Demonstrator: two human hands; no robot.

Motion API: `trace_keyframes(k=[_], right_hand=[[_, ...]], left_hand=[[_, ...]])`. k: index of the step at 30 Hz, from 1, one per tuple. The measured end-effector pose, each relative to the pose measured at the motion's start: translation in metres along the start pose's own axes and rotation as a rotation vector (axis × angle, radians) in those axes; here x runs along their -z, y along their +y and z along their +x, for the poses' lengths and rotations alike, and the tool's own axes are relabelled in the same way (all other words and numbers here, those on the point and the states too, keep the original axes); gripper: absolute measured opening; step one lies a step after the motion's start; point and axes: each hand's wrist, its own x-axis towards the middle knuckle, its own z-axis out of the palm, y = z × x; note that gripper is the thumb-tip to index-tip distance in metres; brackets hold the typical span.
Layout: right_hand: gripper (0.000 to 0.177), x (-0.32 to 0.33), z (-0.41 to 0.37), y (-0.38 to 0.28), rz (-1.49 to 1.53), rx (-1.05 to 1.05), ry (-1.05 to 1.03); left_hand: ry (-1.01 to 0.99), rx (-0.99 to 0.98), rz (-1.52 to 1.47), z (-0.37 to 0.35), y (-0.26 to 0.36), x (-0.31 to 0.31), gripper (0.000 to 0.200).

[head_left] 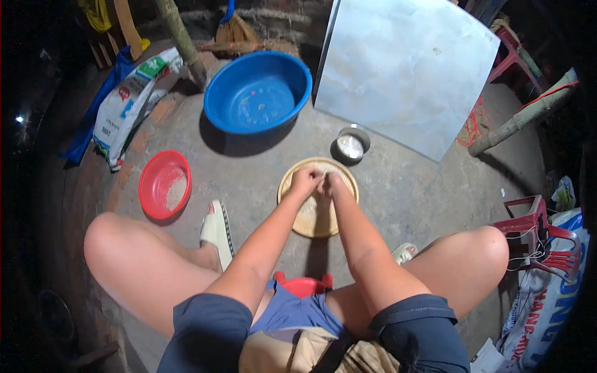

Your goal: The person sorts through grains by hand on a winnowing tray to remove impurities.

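Note:
My left hand (305,181) and my right hand (336,185) meet above a round woven tray (283,211). Pale grains (307,214) lie spread over the tray's bottom. The fingers of both hands are drawn together in a pinch, close to touching each other. Whatever sits between the fingertips is too small to make out. Just behind the tray stands a small metal pot (360,137) with white contents (349,147). A red plastic basin (149,186) on the left holds some pale grains (176,191) along one side.
Behind the tray sits a large blue basin (214,99). A big pale board (404,68) leans at the back right, near a bamboo pole (528,115). White sacks (127,105) lie at the left, and a red plastic stool (528,230) lies at the right.

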Motion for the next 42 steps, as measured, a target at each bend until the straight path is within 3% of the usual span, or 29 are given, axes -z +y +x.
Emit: trace_keyframes(k=[1, 2, 3, 4, 5, 6, 8, 10, 12, 13, 15, 17, 18, 19, 22, 23, 24, 25, 27, 29, 30, 32, 33, 35, 37, 39, 41, 42], right_hand=[[0.023, 0.010, 0.018, 0.003, -0.021, -0.029, -0.105], [0.024, -0.008, -0.014, -0.001, 0.029, -0.001, 0.078], [0.024, -0.021, -0.045, -0.007, 0.034, 0.030, 0.088], [0.027, -0.031, -0.065, -0.013, -0.011, 0.040, 0.232], [0.030, -0.019, -0.060, -0.016, 0.062, 0.032, 0.121], [0.033, -0.006, -0.051, -0.018, 0.136, 0.028, 0.009], [0.032, 0.006, -0.041, -0.020, 0.141, 0.052, 0.104], [0.033, 0.021, -0.032, -0.022, 0.140, 0.084, 0.193], [0.035, 0.034, -0.026, -0.024, 0.123, 0.121, 0.174], [0.030, 0.030, -0.021, -0.029, 0.210, 0.172, 0.310], [0.023, 0.029, 0.005, -0.047, 0.379, 0.223, 0.323], [0.018, -0.005, -0.024, -0.086, 0.558, 0.382, 0.010], [0.022, -0.019, -0.031, -0.108, 0.530, 0.296, 0.151], [0.032, -0.031, -0.045, -0.120, 0.312, 0.280, 0.199], [0.041, -0.046, -0.095, -0.117, 0.108, 0.287, 0.271], [0.042, -0.039, -0.080, -0.104, 0.151, 0.462, 0.547], [0.041, -0.009, -0.053, -0.083, -0.285, 0.789, 0.817], [0.037, -0.014, -0.073, -0.059, -0.590, 0.974, 1.037], [0.029, 0.008, -0.077, -0.019, -1.013, 1.072, 0.827], [0.020, 0.023, -0.074, 0.015, -1.206, 1.190, 0.617], [0.020, 0.024, -0.081, 0.025, -1.206, 1.190, 0.615], [0.016, 0.019, -0.097, 0.034, -1.561, 1.532, 0.307], [0.016, 0.022, -0.097, 0.036, -1.560, 1.532, 0.309], [0.015, 0.032, -0.088, 0.041, -1.690, 1.371, 0.085], [0.013, 0.033, -0.082, 0.041, -1.654, 1.281, 0.133], [0.010, 0.029, -0.079, 0.041, -1.623, 1.187, 0.180], [0.007, 0.008, -0.080, 0.048, -1.304, 1.128, 0.480], [0.009, -0.003, -0.084, 0.050, -1.195, 1.111, 0.425]], left_hand=[[0.083, -0.102, 0.064, 0.000, 0.007, -0.004, 0.014], [0.164, -0.206, 0.129, -0.003, 0.009, -0.006, 0.015], [0.162, -0.183, 0.128, -0.006, 0.003, -0.005, 0.015], [0.233, -0.198, 0.171, -0.008, -0.002, -0.005, 0.015], [0.303, -0.217, 0.211, -0.013, -0.006, -0.007, 0.016], [0.276, -0.134, 0.249, -0.018, -0.020, -0.005, 0.014], [0.164, 0.057, 0.374, -0.038, -0.026, 0.009, 0.014], [0.131, 0.033, 0.563, -0.046, -0.047, 0.015, 0.013], [0.130, 0.044, 0.522, -0.050, -0.052, 0.016, 0.013], [0.145, 0.026, 0.514, -0.047, -0.049, 0.016, 0.012], [0.176, 0.011, 0.502, -0.042, -0.049, 0.013, 0.012], [0.148, 0.045, 0.492, -0.034, -0.048, 0.011, 0.011], [0.119, 0.078, 0.474, -0.033, -0.047, 0.008, 0.011], [0.129, 0.070, 0.497, -0.035, -0.043, 0.008, 0.012], [0.145, 0.032, 0.549, -0.037, -0.040, 0.009, 0.012], [0.156, 0.031, 0.545, -0.035, -0.040, 0.009, 0.012], [0.175, 0.024, 0.504, -0.034, -0.045, 0.007, 0.013], [0.191, 0.017, 0.465, -0.034, -0.049, 0.007, 0.014], [0.228, 0.088, 0.392, -0.032, -0.039, 0.010, 0.014], [0.264, 0.162, 0.318, -0.031, -0.036, 0.008, 0.014], [0.290, 0.227, 0.227, -0.029, -0.039, 0.007, 0.015], [0.314, 0.284, 0.139, -0.018, -0.053, 0.002, 0.016], [0.276, 0.343, -0.001, -0.011, -0.071, -0.004, 0.019], [0.237, 0.400, -0.137, -0.007, -0.074, -0.004, 0.022], [0.162, 0.570, -0.523, -0.007, -0.054, 0.001, 0.033], [0.111, 0.652, -0.612, -0.007, -0.045, 0.002, 0.037], [0.062, 0.735, -0.707, -0.008, -0.045, -0.002, 0.042], [0.039, 0.753, -0.744, -0.008, -0.048, -0.005, 0.044]])
